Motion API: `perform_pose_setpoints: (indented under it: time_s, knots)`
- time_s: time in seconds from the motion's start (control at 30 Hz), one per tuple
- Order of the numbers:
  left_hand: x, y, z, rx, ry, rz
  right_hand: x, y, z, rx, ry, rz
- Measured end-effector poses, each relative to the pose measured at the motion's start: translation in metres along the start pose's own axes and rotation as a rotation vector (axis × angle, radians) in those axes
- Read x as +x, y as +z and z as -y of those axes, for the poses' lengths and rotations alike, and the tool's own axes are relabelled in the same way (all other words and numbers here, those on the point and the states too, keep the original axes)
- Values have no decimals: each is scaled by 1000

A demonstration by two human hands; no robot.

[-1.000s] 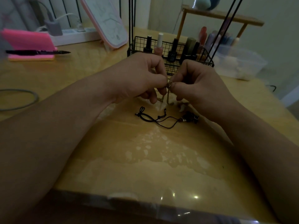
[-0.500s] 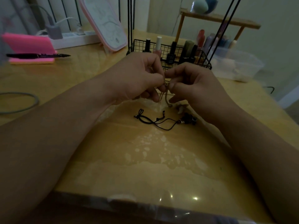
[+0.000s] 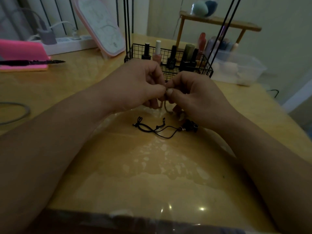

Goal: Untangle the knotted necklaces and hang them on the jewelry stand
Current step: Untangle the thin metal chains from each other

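My left hand (image 3: 140, 85) and my right hand (image 3: 194, 97) meet above the table, fingertips pinching the same small spot of a pale metal chain necklace (image 3: 163, 105). Its short loop hangs down between the hands toward the table. A black cord necklace (image 3: 155, 129) lies loose on the wooden table just below, with dark beads (image 3: 190, 127) at its right end, partly under my right hand. The thin black rods of the jewelry stand (image 3: 127, 27) rise from a wire basket (image 3: 205, 65) behind my hands.
Nail polish bottles (image 3: 171, 58) fill the wire basket. A pink-framed mirror (image 3: 101, 26) leans at the back left, near a pink pad with a black pen (image 3: 32, 62). A clear plastic box (image 3: 239, 68) and wooden shelf (image 3: 219, 22) stand back right. A grey cable (image 3: 15, 114) lies at the left.
Both hands keep pinching the chain at the same spot, with small finger shifts. The hanging loop swings slightly. The black cord necklace has not moved.
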State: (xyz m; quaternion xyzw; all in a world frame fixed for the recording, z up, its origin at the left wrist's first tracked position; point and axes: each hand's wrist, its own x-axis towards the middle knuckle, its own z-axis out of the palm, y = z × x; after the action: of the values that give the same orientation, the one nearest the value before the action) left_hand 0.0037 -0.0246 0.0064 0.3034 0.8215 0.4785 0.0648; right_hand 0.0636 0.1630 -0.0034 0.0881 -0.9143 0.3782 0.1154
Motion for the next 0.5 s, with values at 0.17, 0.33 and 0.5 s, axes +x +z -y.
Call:
perform_pose_setpoints:
  time_s: [0.17, 0.33, 0.5]
  knots:
    - [-2, -3, -4, 153, 59, -13, 1, -1, -2, -101, -49, -34]
    - [-2, -3, -3, 189, 69, 9, 1, -3, -4, -100, -83, -52]
    - [-2, -6, -4, 171, 45, 32, 1, -3, -6, -66, -94, -70]
